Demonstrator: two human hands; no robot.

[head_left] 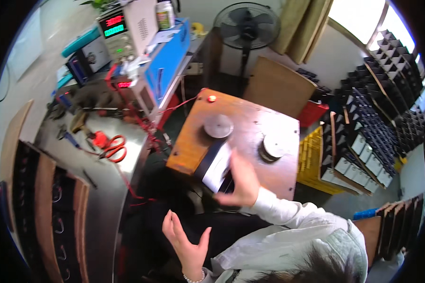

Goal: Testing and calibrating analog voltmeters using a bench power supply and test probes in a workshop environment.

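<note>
Head view: the only view, looking down over two hands and a wood-edged bench
Right hand [244, 179]: bent over the right side of the black-and-white piece [215, 162], thumb set apart from the fingers; it is blurred, so I cannot tell whether it pinches the piece or only touches it
Left hand [186, 241]: spread, thumb well out from the fingers, holding nothing; it hangs below the piece, wearing one beaded bracelet [193, 278]
Black-and-white piece: slanted at the near edge of the wood-edged bench [250, 113], just below the left metal disc [218, 126]; whether it rests on the top or is held above it I cannot tell
Handling the piece: best steadied by its sides, I judge, with the fingers kept off the white face and the pressure light and even
Using the spare hand: bringing it under the lower end would likely stop the piece tipping off the edge
Counts on the wood-edged bench: two metal discs, the left one and the right metal disc [274, 145], plus one lit red lamp [212, 98]
Counts to the left: one pair of red-handled scissors [110, 150] on the steel bench [127, 177], one blue-sided instrument [161, 70]
Counts behind: one black fan [248, 29]
</note>
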